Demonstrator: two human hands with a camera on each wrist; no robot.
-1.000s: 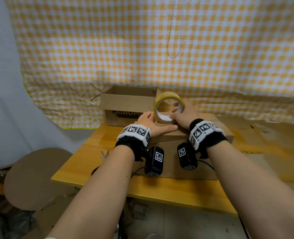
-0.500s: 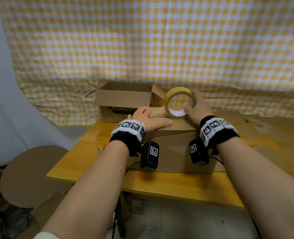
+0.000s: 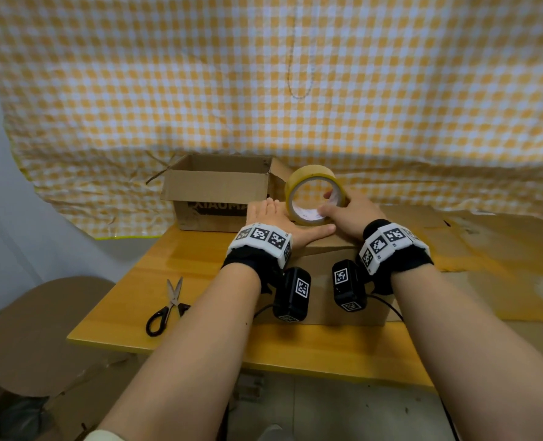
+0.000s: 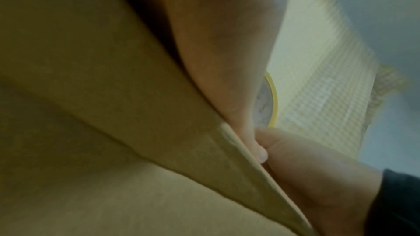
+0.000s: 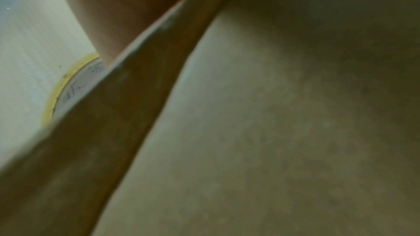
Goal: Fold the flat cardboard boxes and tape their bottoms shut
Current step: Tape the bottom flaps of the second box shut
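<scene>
Box (image 3: 327,249) at frame centre on the tabletop (image 3: 181,265) lies under the flat left hand (image 3: 276,222). Right hand (image 3: 353,214) grips the tape (image 3: 311,195), which has rolled back left toward that hand, probably laying the strip along the bottom seam.

Yellow tape roll (image 3: 314,196), white core; brown boxes (image 3: 327,281); my black-and-white wristbands (image 3: 262,240); yellow-white gingham cloth (image 3: 264,90).

Dark lettering reading "XIAOMA" is seen, partly hidden, on the front of the open cardboard box (image 3: 219,198). Printing inside the tape roll (image 3: 311,192) cannot be read.
</scene>
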